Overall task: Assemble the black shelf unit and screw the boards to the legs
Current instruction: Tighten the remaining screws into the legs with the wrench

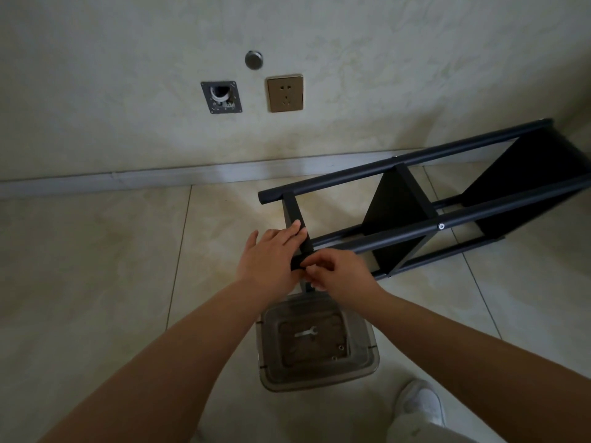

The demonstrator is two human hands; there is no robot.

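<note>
The black shelf unit (425,199) lies on its side on the tiled floor, its round legs running from the centre toward the upper right. Two boards sit fixed between the legs, and a silver screw (441,226) shows on the near leg. A third black board (295,215) stands at the legs' near end. My left hand (271,254) lies flat against that board with straight fingers. My right hand (339,270) curls its fingers at the near leg's end, pinching something small that I cannot make out.
A clear plastic box (319,343) stands on the floor below my hands, holding a small silver wrench (306,332) and a few screws (341,347). The wall with a socket (285,93) and skirting is close behind. A white shoe (422,401) is at bottom right.
</note>
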